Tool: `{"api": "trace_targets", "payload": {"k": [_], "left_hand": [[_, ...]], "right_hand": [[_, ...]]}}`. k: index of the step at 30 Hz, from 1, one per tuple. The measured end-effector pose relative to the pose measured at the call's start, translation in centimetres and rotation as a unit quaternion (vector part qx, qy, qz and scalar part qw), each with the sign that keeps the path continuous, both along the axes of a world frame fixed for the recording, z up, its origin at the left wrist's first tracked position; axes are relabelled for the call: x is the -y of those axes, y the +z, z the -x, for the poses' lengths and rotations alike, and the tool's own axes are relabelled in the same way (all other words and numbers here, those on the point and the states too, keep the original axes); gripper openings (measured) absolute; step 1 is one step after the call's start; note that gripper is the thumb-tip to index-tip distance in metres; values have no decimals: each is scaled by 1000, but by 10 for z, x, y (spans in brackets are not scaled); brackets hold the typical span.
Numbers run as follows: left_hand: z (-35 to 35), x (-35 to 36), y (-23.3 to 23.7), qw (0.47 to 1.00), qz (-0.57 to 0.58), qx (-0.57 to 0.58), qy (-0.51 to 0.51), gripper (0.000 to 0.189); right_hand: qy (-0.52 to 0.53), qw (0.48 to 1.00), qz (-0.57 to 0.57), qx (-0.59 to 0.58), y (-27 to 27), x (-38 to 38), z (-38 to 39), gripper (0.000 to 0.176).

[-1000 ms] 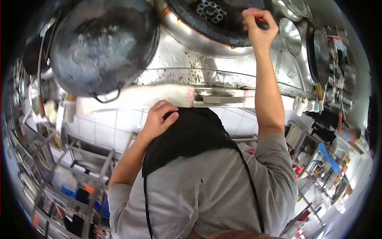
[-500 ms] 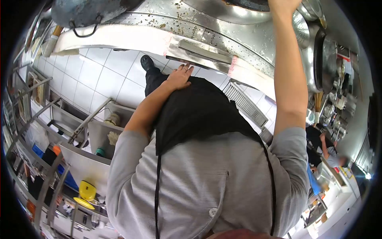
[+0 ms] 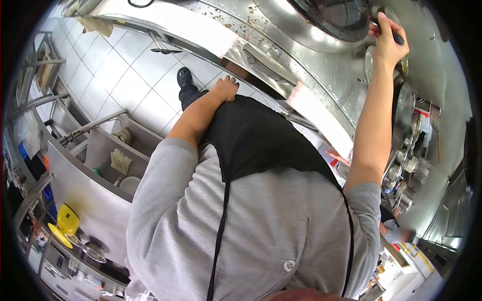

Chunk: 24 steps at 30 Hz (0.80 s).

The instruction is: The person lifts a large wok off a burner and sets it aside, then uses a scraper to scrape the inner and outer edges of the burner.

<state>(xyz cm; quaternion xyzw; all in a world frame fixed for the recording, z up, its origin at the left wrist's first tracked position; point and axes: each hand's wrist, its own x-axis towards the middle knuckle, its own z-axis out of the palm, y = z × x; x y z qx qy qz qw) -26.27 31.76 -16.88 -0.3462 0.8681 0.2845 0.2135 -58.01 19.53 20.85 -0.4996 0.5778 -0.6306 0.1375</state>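
My right hand [image 3: 391,46] is at the upper right with its fingers wrapped around a black handle [image 3: 398,37]. Which utensil the handle belongs to cannot be made out. Just left of that hand, a dark wok [image 3: 335,22] sits over a round metal burner ring [image 3: 301,37]. Low beside my body, my left hand [image 3: 226,89] rests against the black apron [image 3: 261,135]; its fingers bend slightly and no object shows in them.
White cloth [image 3: 170,25] runs along the stove's front edge. Metal pans and bowls [image 3: 404,120] line the right side. Behind me stands a steel counter with sunken bins [image 3: 123,173] and a yellow scale [image 3: 68,219]. Another person [image 3: 399,234] is far right.
My view has turned, and the wok shows more fully. My right hand, cut off at the top before, is visible gripping a black handle. The left hand's fingers look more bent.
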Motion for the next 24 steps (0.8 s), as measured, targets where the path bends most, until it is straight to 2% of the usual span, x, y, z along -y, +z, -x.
{"api": "trace_targets", "payload": {"k": [4,8,11,14,17,18,21,24], "left_hand": [[13,-4,-9,993,62,-97,28,67],[32,-5,-19,988,48,-144,-8,67],[38,-12,-29,974,90,-209,-7,54],[30,-7,6,984,128,-126,15,35],[20,-8,-7,955,253,-149,40,23],[17,-9,-6,962,211,-159,69,25],[11,-15,-33,938,253,-179,156,26],[2,-10,-37,951,251,-141,109,28]], "right_hand": [[22,999,3,48,8,3,-1,25],[40,997,6,68,14,2,-10,28],[42,997,0,62,15,-2,-19,28],[43,998,-9,54,16,-5,-20,28],[50,997,-14,53,19,-8,-21,26],[50,997,-16,53,18,-10,-18,26],[53,996,-10,67,13,-8,-8,21],[33,997,-9,64,9,-8,-10,17]]}}
